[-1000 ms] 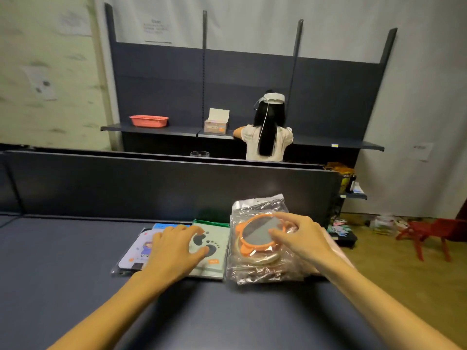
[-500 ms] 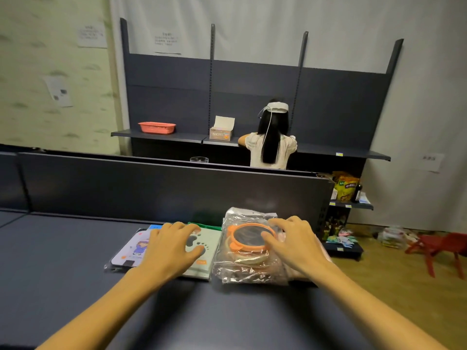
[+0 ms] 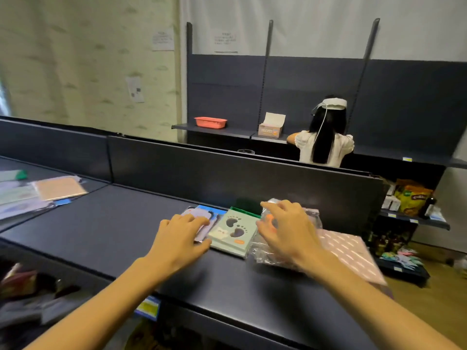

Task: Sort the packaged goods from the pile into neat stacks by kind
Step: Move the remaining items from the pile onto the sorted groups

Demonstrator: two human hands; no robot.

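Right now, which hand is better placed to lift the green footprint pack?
Probably the left hand: its thumb already lies beside the green footprint pack, fingers on the neighbouring lilac pack. The right hand rests spread on the clear bag.

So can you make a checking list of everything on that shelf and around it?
Surface: dark shelf top, mostly bare.
Job's things: green paw-print pack between a purple pack and a clear bag with something orange inside.
Clutter: loose flat packs far left; pink dotted sheet at right.
Hands: left hand rests on the purple pack; right hand presses the clear bag.
Cables: nothing seen.
Surroundings: another person, red basket, open box.
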